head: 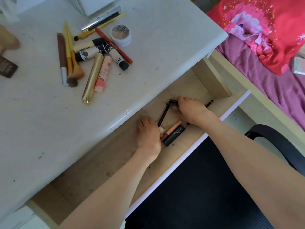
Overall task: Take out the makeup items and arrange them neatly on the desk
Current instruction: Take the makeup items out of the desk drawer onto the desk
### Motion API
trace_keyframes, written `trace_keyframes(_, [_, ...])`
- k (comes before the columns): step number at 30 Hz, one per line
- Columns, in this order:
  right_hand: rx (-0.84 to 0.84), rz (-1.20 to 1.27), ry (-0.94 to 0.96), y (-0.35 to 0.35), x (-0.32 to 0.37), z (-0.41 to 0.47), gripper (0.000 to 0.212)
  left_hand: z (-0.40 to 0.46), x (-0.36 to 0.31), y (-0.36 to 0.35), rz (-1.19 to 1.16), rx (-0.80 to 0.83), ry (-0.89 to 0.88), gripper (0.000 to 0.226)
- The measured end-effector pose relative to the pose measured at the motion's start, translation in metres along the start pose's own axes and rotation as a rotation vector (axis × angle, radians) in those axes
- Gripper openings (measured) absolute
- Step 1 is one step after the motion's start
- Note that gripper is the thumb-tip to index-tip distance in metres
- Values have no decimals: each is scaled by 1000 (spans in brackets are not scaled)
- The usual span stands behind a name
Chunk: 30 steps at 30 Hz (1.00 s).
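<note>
Both hands are inside the open wooden drawer point(204, 83) under the white desk point(41, 121). My right hand point(189, 109) curls over short black tubes point(172, 102) at the drawer's far side; a thin black pencil point(209, 103) sticks out behind it. My left hand point(148, 133) lies palm down on a small pile there: a long black pencil point(163, 116), a pink-beige tube point(173, 128) and a dark rectangular lipstick case point(174, 135). Its fingers are hidden under the palm. On the desk, a loose heap of makeup holds brushes point(71, 53), a gold tube point(92, 78) and a round powder pot point(121, 35).
A red pencil point(115, 47), a silver mascara point(100, 18) and black-and-white tubes point(118, 57) lie in the heap. A brown compact point(7, 67) sits at the desk's left edge. A black chair point(214, 187) stands below the drawer. A bed with purple sheet point(272, 76) is to the right.
</note>
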State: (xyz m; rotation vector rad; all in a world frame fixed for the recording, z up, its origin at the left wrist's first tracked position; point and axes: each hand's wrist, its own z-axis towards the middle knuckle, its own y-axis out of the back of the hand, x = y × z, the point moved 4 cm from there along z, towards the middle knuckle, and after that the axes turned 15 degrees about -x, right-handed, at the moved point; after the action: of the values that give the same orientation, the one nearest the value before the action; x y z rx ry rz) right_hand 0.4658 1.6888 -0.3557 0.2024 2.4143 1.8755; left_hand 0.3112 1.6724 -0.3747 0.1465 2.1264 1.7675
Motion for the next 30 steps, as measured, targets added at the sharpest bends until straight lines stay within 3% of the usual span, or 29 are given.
trace_keyframes(8, [-140,-63,58,23,14,-22,20,-14,8,1,-60,70,-40,39])
trace_keyframes(12, [-193,147,-44,41,23,-37,20,-23,16,15,-251,191,3,25])
trace_keyframes(15, [-250,442,-208,60,28,-54,21,-32,23,38,-352,264,-63,21])
trace_keyframes(17, [-308,684,-348,77,33,-62,19,-37,30,64,-420,243,-89,7])
trace_keyframes(20, [-382,970,-486,108,43,-62,10,-42,49,105,-512,197,-89,4])
trace_keyframes(24, [-316,1324,-578,147,70,-39,7,-28,87,160,-695,103,64,14])
trace_keyframes(27, [-160,1424,-547,162,109,-12,6,2,117,193,-782,-15,273,16])
trace_keyframes(30, [-132,1412,-506,170,142,18,12,36,142,216,-790,-164,376,11])
